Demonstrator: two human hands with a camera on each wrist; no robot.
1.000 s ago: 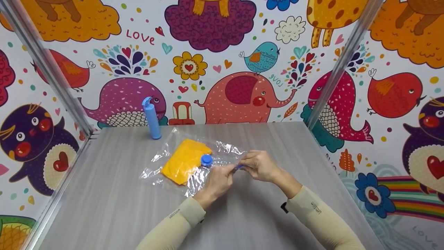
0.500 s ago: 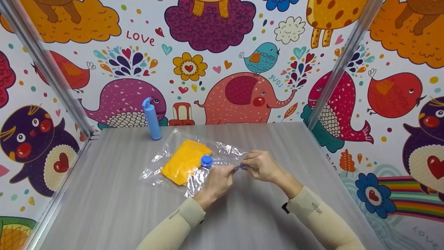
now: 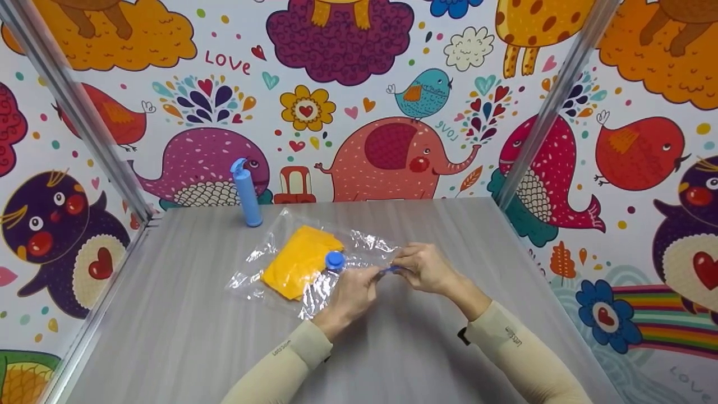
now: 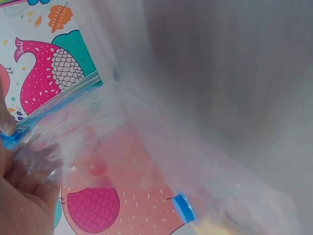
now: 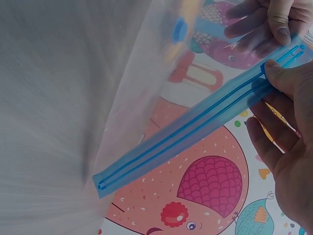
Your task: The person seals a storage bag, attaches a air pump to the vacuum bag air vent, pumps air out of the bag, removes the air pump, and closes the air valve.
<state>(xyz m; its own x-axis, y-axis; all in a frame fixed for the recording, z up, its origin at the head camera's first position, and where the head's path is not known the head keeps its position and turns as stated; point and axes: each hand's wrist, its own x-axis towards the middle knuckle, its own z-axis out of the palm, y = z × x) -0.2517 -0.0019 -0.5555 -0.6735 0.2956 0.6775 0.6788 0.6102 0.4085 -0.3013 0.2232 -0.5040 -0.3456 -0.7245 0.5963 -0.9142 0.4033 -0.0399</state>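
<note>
A clear zip storage bag (image 3: pixel 364 241) lies on the table, a folded yellow cloth (image 3: pixel 297 261) inside it and a round blue valve cap (image 3: pixel 335 260) on top. My left hand (image 3: pixel 353 292) pinches the bag's near edge by its blue zip (image 3: pixel 388 270); several of its fingers show through the film in the right wrist view. My right hand (image 3: pixel 423 268) pinches the same zip just to the right. In the right wrist view, its thumb presses a small dark blue slider (image 5: pixel 264 67) on the two blue zip tracks (image 5: pixel 190 127). The cloth is mostly out of the wrist views.
A light blue hand pump (image 3: pixel 247 193) stands upright at the table's back left. Grey wood-grain table (image 3: pixel 185 325) surrounds the bag. Patterned cartoon panels (image 3: pixel 381 157) rise behind and at both sides, with metal posts (image 3: pixel 538 129) at the corners.
My right hand has shifted very slightly to the right along the zip, and a little more blue shows between the hands. The left hand, bag and pump stay put.
</note>
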